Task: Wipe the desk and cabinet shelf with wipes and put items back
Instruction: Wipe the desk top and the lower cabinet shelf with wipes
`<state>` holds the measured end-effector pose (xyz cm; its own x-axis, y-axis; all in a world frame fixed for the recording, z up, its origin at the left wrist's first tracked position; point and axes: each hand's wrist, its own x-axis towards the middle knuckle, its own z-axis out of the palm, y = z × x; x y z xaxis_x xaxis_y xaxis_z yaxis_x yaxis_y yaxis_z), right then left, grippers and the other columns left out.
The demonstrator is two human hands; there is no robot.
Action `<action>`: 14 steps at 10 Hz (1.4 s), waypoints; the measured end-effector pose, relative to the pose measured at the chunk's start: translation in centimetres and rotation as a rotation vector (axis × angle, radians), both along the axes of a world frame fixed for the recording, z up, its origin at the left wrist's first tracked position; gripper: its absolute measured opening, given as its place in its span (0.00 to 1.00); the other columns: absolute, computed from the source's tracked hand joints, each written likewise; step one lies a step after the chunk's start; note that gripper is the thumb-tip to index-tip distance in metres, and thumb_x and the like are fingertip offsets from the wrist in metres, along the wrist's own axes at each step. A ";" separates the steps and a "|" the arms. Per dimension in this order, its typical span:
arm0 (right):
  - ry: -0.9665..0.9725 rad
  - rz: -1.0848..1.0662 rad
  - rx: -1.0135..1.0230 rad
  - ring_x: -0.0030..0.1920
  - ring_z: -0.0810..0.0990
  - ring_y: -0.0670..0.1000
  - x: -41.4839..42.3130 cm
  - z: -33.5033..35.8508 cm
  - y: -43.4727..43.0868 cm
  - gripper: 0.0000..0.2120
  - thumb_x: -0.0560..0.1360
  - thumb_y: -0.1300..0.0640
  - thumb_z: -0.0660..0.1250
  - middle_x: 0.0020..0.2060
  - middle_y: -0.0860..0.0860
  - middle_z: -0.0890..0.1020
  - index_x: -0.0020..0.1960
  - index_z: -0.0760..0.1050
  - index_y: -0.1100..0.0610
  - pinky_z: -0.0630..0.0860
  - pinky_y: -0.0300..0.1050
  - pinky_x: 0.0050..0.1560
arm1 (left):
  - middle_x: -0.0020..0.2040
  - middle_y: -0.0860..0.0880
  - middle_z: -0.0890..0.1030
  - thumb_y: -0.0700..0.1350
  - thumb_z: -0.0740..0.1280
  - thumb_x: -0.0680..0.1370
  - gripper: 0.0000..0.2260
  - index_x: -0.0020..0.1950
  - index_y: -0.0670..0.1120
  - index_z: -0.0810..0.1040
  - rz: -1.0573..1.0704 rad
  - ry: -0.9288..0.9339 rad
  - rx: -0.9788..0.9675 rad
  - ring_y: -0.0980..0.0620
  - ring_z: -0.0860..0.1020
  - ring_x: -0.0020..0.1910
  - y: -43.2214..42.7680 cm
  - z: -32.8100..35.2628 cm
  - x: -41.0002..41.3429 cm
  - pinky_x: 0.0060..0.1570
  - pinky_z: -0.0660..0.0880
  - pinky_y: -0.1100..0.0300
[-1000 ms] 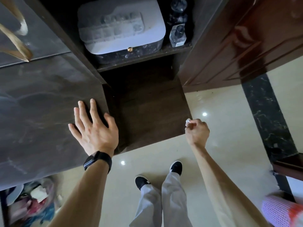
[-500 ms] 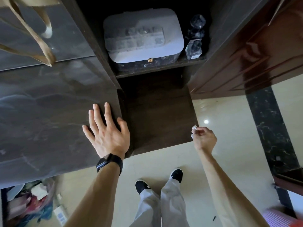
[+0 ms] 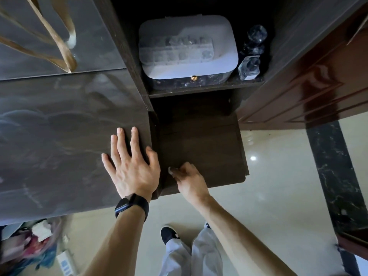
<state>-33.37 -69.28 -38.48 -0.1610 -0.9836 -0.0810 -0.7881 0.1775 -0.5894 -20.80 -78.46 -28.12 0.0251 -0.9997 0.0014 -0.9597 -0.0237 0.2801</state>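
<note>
Wipe: small white wad, pinched in curled fingers of right hand, at left front of lower cabinet shelf, frame centre. Left hand flat, fingers spread, on dark desk top. White lidded case and glass bottle on upper shelf, top centre.

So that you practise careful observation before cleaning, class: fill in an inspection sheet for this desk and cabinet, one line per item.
Surface: desk dark, glossy, streaky; lower shelf dark wood.
Job's things: wadded wipe over the lower shelf's front left.
Clutter: white box and glass bottles on upper shelf; tan straps at desk's far side; floor heap.
Hands: left hand flat on desk; right hand pinches wipe.
Cables: nothing seen.
Surroundings: tile floor, brown door.
</note>
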 end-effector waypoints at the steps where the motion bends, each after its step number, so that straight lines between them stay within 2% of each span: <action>1: 0.042 -0.295 -0.017 0.36 0.75 0.50 -6.4 -0.3 -1.4 0.10 0.76 0.44 0.69 0.35 0.49 0.76 0.46 0.76 0.50 0.75 0.50 0.37 | 0.81 0.47 0.57 0.54 0.55 0.80 0.27 0.79 0.54 0.60 0.003 0.000 0.002 0.46 0.53 0.80 -0.1 -0.1 0.0 0.77 0.50 0.37; 2: 0.122 -0.548 0.013 0.44 0.78 0.52 -14.1 -0.5 -1.8 0.11 0.78 0.49 0.66 0.46 0.52 0.77 0.53 0.81 0.54 0.76 0.47 0.47 | 0.81 0.48 0.57 0.55 0.55 0.80 0.27 0.80 0.54 0.60 0.005 -0.008 0.010 0.47 0.53 0.81 0.0 -0.1 0.0 0.77 0.50 0.38; 3: 0.163 -0.517 0.048 0.50 0.79 0.57 -17.4 0.8 -2.6 0.10 0.77 0.56 0.66 0.52 0.56 0.78 0.57 0.82 0.54 0.76 0.43 0.54 | 0.81 0.48 0.57 0.55 0.55 0.79 0.27 0.79 0.54 0.61 0.011 -0.005 0.005 0.47 0.53 0.80 -0.1 -0.1 0.0 0.77 0.50 0.38; 4: 0.176 -0.541 0.030 0.48 0.81 0.59 -18.3 1.1 -4.6 0.08 0.78 0.56 0.67 0.49 0.58 0.81 0.54 0.83 0.56 0.74 0.40 0.47 | 0.81 0.47 0.58 0.55 0.56 0.79 0.27 0.79 0.54 0.62 0.013 -0.012 -0.001 0.47 0.54 0.80 -0.1 0.0 -0.1 0.77 0.51 0.38; 5: 0.079 -0.736 0.047 0.50 0.80 0.60 -19.2 0.6 -7.9 0.08 0.77 0.56 0.67 0.51 0.60 0.82 0.54 0.82 0.57 0.65 0.37 0.44 | 0.81 0.48 0.58 0.55 0.55 0.79 0.27 0.79 0.54 0.62 0.026 -0.015 -0.011 0.47 0.54 0.80 -0.2 -0.1 -0.2 0.77 0.51 0.38; 6: 0.011 -0.824 0.076 0.55 0.78 0.58 -18.8 0.2 -9.9 0.12 0.76 0.60 0.66 0.57 0.60 0.79 0.57 0.82 0.57 0.64 0.33 0.48 | 0.81 0.48 0.59 0.55 0.56 0.79 0.27 0.79 0.54 0.63 0.026 -0.031 -0.026 0.47 0.55 0.80 -0.2 -0.2 -0.2 0.77 0.51 0.39; 7: 0.024 -0.732 0.050 0.52 0.80 0.61 -17.8 0.4 -9.4 0.12 0.78 0.59 0.64 0.57 0.62 0.78 0.57 0.82 0.58 0.71 0.42 0.54 | 0.80 0.48 0.60 0.54 0.57 0.79 0.27 0.78 0.54 0.64 0.035 -0.024 -0.035 0.47 0.56 0.80 -0.2 -0.2 -0.2 0.77 0.52 0.40; 8: 0.058 -0.709 -0.014 0.46 0.81 0.62 -18.3 0.8 -9.1 0.09 0.76 0.58 0.67 0.52 0.63 0.80 0.53 0.84 0.58 0.74 0.43 0.51 | 0.80 0.48 0.61 0.54 0.58 0.79 0.26 0.78 0.54 0.65 0.045 -0.020 -0.047 0.48 0.56 0.80 -0.1 -0.1 -0.4 0.77 0.52 0.40; 9: 0.037 -0.753 0.001 0.46 0.81 0.62 -18.0 1.0 -9.4 0.09 0.76 0.59 0.68 0.52 0.61 0.80 0.52 0.84 0.58 0.71 0.40 0.47 | 0.80 0.48 0.61 0.54 0.58 0.79 0.26 0.78 0.54 0.65 0.046 -0.016 -0.052 0.48 0.56 0.80 0.0 0.0 -0.5 0.77 0.52 0.40; 10: 0.093 -0.657 0.000 0.43 0.80 0.60 -18.2 0.5 -8.9 0.09 0.76 0.60 0.65 0.53 0.59 0.78 0.51 0.83 0.59 0.67 0.36 0.44 | 0.80 0.48 0.61 0.54 0.57 0.79 0.26 0.78 0.54 0.65 0.049 -0.018 -0.043 0.48 0.56 0.80 -0.1 0.2 -0.6 0.77 0.52 0.40; 11: 0.162 -0.433 -0.036 0.45 0.78 0.58 -19.4 -0.4 -7.6 0.11 0.78 0.59 0.62 0.50 0.58 0.78 0.53 0.81 0.60 0.74 0.42 0.47 | 0.80 0.48 0.60 0.54 0.56 0.79 0.27 0.78 0.54 0.64 0.043 -0.020 -0.035 0.48 0.55 0.80 -0.1 0.2 -0.6 0.77 0.51 0.40; 12: 0.272 -0.297 -0.137 0.45 0.77 0.61 -20.0 -1.3 -6.8 0.10 0.78 0.60 0.64 0.47 0.56 0.78 0.55 0.82 0.57 0.78 0.49 0.43 | 0.80 0.48 0.60 0.55 0.56 0.79 0.26 0.78 0.54 0.64 0.046 -0.017 -0.034 0.48 0.56 0.80 -0.1 0.3 -0.6 0.77 0.51 0.41; 13: 0.310 -0.321 -0.161 0.45 0.75 0.62 -20.3 -1.4 -6.9 0.11 0.78 0.59 0.66 0.48 0.55 0.78 0.57 0.82 0.54 0.77 0.51 0.39 | 0.80 0.49 0.60 0.55 0.56 0.79 0.26 0.78 0.55 0.64 0.051 -0.021 -0.043 0.48 0.56 0.80 -0.1 0.2 -0.6 0.78 0.51 0.41; 14: 0.406 -0.192 -0.118 0.46 0.74 0.60 -22.1 -1.1 -6.7 0.11 0.78 0.57 0.65 0.48 0.54 0.78 0.58 0.81 0.53 0.75 0.49 0.41 | 0.80 0.49 0.60 0.55 0.56 0.79 0.26 0.78 0.55 0.64 0.044 -0.021 -0.039 0.48 0.56 0.80 -0.2 0.2 -0.6 0.78 0.51 0.42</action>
<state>-55.50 -75.99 -39.62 -0.3368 -0.9315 0.1373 -0.9186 0.2930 -0.2652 -21.35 -78.61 -27.96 0.0691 -0.9967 0.0414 -0.9635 -0.0559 0.2617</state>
